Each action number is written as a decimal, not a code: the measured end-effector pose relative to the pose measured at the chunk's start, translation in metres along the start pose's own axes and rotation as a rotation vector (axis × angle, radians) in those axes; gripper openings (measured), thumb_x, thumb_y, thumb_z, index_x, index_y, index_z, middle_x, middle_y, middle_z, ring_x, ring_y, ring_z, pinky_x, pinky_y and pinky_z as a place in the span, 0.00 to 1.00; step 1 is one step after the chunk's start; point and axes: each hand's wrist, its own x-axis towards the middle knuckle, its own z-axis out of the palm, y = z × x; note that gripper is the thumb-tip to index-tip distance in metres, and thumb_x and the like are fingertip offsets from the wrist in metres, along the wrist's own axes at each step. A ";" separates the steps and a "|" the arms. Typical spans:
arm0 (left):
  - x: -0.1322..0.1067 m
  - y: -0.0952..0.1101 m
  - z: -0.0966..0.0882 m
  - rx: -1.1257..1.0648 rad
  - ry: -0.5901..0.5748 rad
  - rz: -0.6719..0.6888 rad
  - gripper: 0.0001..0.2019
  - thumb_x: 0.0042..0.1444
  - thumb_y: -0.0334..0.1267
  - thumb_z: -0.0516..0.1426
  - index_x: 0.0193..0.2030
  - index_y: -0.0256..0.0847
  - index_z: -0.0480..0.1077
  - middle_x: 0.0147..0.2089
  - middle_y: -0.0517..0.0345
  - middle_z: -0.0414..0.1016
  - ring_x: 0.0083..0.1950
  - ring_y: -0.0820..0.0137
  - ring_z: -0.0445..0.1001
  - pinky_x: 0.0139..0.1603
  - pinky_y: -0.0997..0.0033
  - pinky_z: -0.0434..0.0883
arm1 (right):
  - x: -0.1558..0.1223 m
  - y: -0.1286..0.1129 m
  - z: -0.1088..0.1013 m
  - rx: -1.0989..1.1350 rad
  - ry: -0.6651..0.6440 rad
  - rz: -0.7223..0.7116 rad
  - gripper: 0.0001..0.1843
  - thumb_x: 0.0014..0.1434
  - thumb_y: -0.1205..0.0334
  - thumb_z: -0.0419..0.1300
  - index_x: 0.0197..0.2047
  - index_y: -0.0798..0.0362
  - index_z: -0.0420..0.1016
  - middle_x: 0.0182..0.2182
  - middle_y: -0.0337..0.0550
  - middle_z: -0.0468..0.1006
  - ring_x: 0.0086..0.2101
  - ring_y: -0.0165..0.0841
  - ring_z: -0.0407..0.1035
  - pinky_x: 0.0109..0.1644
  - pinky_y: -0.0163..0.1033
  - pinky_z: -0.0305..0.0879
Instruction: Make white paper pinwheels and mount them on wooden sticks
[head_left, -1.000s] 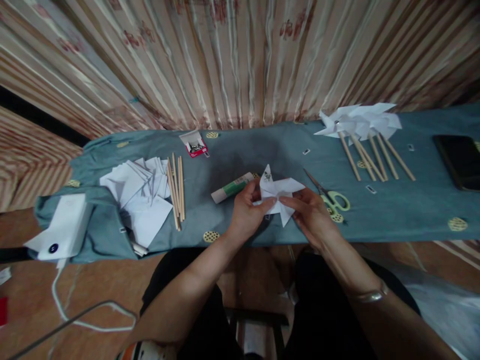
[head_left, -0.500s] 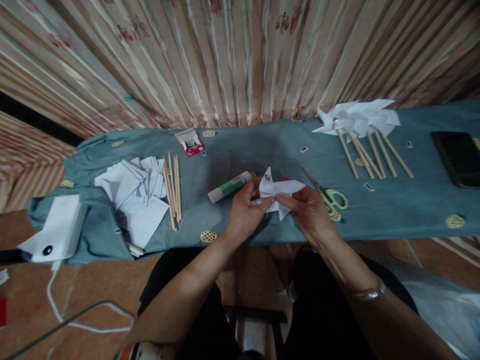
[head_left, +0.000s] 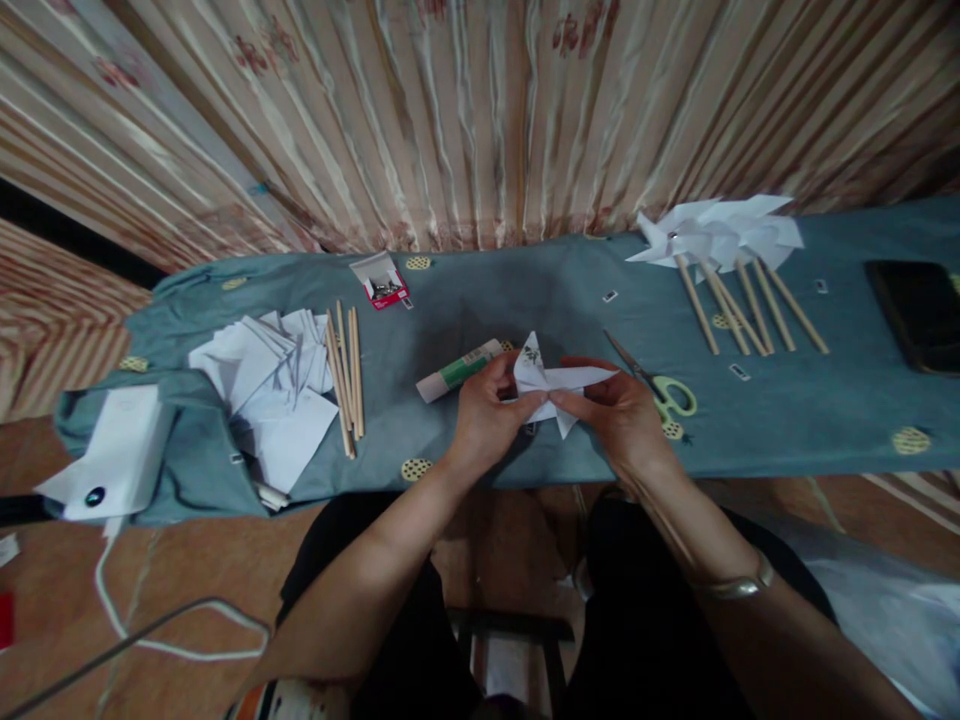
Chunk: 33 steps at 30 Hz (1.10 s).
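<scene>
Between my two hands is a white paper pinwheel [head_left: 559,378], its blades folded inward, with a small dark print on the upper one. My left hand [head_left: 491,405] grips its left side, the thumb pressed near the centre. From the right, my right hand [head_left: 619,410] pinches it, thumb also at the middle; fingers behind the paper are partly hidden. Just beyond my left hand lies a green and white glue stick [head_left: 459,370]. Scissors [head_left: 664,393] with light green handles rest beside my right hand.
Left on the green cloth [head_left: 390,410] are stacked paper squares [head_left: 262,370], several wooden sticks [head_left: 351,385], a red box of metal pins [head_left: 384,287] and a white device [head_left: 120,450]. At right lie finished pinwheels [head_left: 724,235] on sticks and a dark phone [head_left: 911,315].
Both hands keep hold of the pinwheel and have shifted only slightly. Its right blade now looks narrower and more tilted. The other things on the cloth stay put.
</scene>
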 end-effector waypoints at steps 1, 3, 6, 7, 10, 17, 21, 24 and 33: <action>0.000 0.000 0.000 0.002 0.004 0.002 0.20 0.42 0.32 0.65 0.46 0.37 0.73 0.38 0.55 0.81 0.39 0.65 0.79 0.45 0.65 0.73 | 0.000 0.000 0.000 -0.014 0.002 -0.004 0.22 0.36 0.62 0.75 0.37 0.48 0.78 0.29 0.35 0.84 0.29 0.34 0.77 0.37 0.40 0.75; 0.001 -0.001 0.000 0.004 0.019 0.010 0.20 0.42 0.31 0.65 0.45 0.38 0.74 0.38 0.56 0.81 0.39 0.65 0.78 0.45 0.65 0.73 | -0.001 0.001 0.001 -0.035 0.010 -0.012 0.23 0.36 0.61 0.75 0.38 0.48 0.78 0.29 0.35 0.83 0.29 0.34 0.77 0.36 0.40 0.75; 0.003 -0.001 0.000 -0.013 0.039 0.011 0.18 0.41 0.31 0.65 0.42 0.38 0.74 0.37 0.57 0.80 0.38 0.66 0.78 0.44 0.66 0.73 | -0.001 0.003 0.002 -0.012 0.007 -0.046 0.24 0.37 0.61 0.76 0.40 0.48 0.77 0.31 0.36 0.83 0.32 0.35 0.77 0.39 0.41 0.75; 0.004 -0.001 0.000 -0.032 0.045 0.007 0.17 0.40 0.31 0.65 0.41 0.39 0.74 0.36 0.57 0.80 0.37 0.66 0.77 0.43 0.67 0.73 | -0.001 0.003 0.002 0.005 -0.005 -0.062 0.24 0.38 0.61 0.76 0.40 0.49 0.77 0.32 0.36 0.83 0.33 0.35 0.78 0.41 0.41 0.75; 0.007 0.000 -0.001 -0.127 0.066 -0.020 0.14 0.38 0.32 0.66 0.36 0.39 0.73 0.32 0.60 0.79 0.33 0.69 0.76 0.40 0.68 0.73 | 0.000 0.003 0.002 0.043 -0.052 -0.090 0.22 0.40 0.60 0.75 0.41 0.49 0.77 0.34 0.38 0.83 0.35 0.34 0.77 0.42 0.39 0.73; 0.006 0.005 -0.003 -0.251 0.113 -0.071 0.15 0.35 0.33 0.68 0.33 0.38 0.74 0.31 0.61 0.79 0.33 0.71 0.74 0.40 0.70 0.71 | 0.004 -0.002 0.002 0.088 -0.048 -0.061 0.22 0.40 0.56 0.75 0.39 0.48 0.77 0.33 0.38 0.83 0.34 0.34 0.77 0.41 0.39 0.73; 0.005 0.007 -0.004 -0.305 0.123 -0.094 0.17 0.33 0.33 0.68 0.35 0.38 0.75 0.31 0.61 0.79 0.33 0.71 0.74 0.40 0.70 0.71 | 0.004 -0.004 0.007 0.109 -0.056 -0.041 0.23 0.38 0.56 0.75 0.39 0.48 0.78 0.34 0.39 0.83 0.36 0.34 0.77 0.43 0.39 0.72; 0.004 0.008 -0.005 -0.324 0.130 -0.112 0.18 0.32 0.31 0.68 0.35 0.38 0.75 0.30 0.62 0.79 0.31 0.72 0.73 0.38 0.71 0.70 | 0.004 -0.005 0.010 0.108 -0.077 -0.033 0.22 0.39 0.55 0.75 0.38 0.49 0.78 0.34 0.39 0.83 0.37 0.35 0.76 0.44 0.39 0.72; 0.006 0.009 -0.012 -0.374 0.170 -0.104 0.18 0.31 0.32 0.68 0.35 0.39 0.75 0.31 0.62 0.79 0.32 0.70 0.74 0.37 0.69 0.71 | 0.006 -0.004 0.009 0.063 -0.053 -0.052 0.21 0.47 0.51 0.72 0.43 0.49 0.78 0.37 0.43 0.84 0.38 0.38 0.78 0.46 0.43 0.73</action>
